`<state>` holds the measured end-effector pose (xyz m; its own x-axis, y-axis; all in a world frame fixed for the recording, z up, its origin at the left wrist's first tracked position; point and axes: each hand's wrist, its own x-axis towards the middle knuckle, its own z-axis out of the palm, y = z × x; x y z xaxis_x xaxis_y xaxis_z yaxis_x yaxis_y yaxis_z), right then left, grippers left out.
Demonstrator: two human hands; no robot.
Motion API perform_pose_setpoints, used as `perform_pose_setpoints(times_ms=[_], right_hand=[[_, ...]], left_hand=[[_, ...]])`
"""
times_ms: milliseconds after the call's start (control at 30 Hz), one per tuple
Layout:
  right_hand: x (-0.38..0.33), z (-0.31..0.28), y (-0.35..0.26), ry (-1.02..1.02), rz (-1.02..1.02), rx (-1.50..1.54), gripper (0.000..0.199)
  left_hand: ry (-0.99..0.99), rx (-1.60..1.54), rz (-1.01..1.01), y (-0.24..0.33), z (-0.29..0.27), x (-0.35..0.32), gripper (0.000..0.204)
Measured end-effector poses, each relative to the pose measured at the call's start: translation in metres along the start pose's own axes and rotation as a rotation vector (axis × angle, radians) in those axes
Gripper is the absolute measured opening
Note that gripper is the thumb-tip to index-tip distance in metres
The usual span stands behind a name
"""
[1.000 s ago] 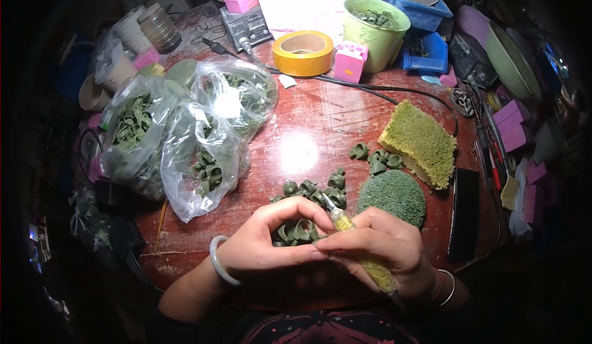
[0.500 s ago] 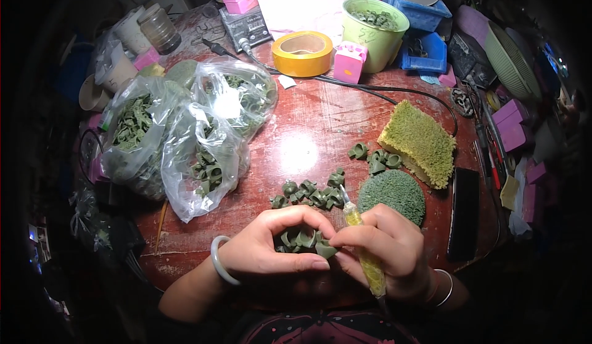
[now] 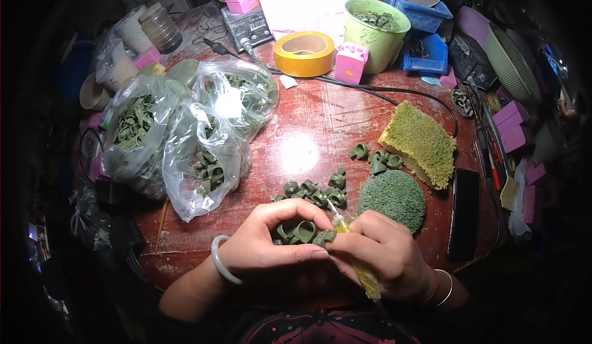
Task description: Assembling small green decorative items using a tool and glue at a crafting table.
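My left hand is curled, its thumb and forefinger closing on a small dark green wax ring. My right hand grips a wax pen wrapped in yellow, its thin metal tip pointing up and away to the left. The right fingertips meet the left ones beside the held ring, and whether they also touch it I cannot tell. More green rings show in the loop of my left hand, whether held or lying on the table is unclear. Just beyond my hands lies a loose row of similar rings.
A round green pad and a yellow-green sponge lie on the right, near a black phone-like slab. Clear plastic bags of green pieces fill the left. Behind are yellow tape, a green bucket and black cables.
The wax pen has tipped lower and to the left, its tip now nearer the left fingers. The held ring has turned, and the rings within the left hand's loop have shifted.
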<state>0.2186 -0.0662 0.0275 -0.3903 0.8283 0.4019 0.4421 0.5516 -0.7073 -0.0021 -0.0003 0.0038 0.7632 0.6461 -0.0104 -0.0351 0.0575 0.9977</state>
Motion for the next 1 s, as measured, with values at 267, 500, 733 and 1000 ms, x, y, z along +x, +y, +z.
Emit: perform_pose_setpoints(times_ms=[267, 500, 733, 1000], right_hand=[[0.0002, -0.0036, -0.0001, -0.036, 0.062, 0.100, 0.020], [0.0011, -0.0021, -0.0003, 0.007, 0.084, 0.143, 0.021], [-0.0016, -0.0025, 0.0006, 0.076, 0.019, 0.011, 0.021], [0.0004, -0.0015, 0.0026, 0.018, 0.099, 0.105, 0.021]], left_hand=[[-0.014, -0.031, -0.011, 0.0014, 0.0013, -0.0003, 0.032], [0.006, -0.053, -0.005, 0.0011, 0.0015, -0.0021, 0.031], [0.037, -0.028, 0.015, -0.0022, 0.0013, -0.0011, 0.030], [0.045, 0.119, 0.095, -0.0022, 0.0011, -0.0005, 0.031]])
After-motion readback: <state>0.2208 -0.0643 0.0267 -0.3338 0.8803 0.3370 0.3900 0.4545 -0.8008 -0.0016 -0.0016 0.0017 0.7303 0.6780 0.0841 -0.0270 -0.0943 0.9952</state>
